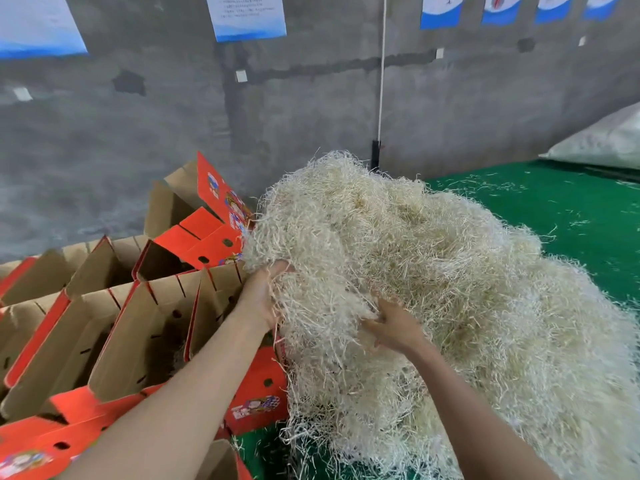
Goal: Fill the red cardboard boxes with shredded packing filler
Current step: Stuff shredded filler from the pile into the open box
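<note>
Two grips work the same heap. The left grip [263,296] has its fingers curled round a clump at the heap's left edge, holding shredded packing filler [433,271]. The right grip [394,327], near it, has spread fingers sunk among the strands, so I cannot tell whether it has closed on a tuft or only presses. The filler sits as one big tangled mound on the green surface [561,209], its left flank touching the nearest of the red cardboard boxes [114,327]. These stand open in rows to the left, and their insides look mostly bare from here. The step in hand seems to be tearing off a portion. The strands interlock, so it would be best to take a modest clump while the other hand holds the mound back, or a long trail will drag over the flaps. The clump should then be lifted clear of the box wall and pressed down into the corners. A white sack [602,140] lies well apart at the surface's far end.
</note>
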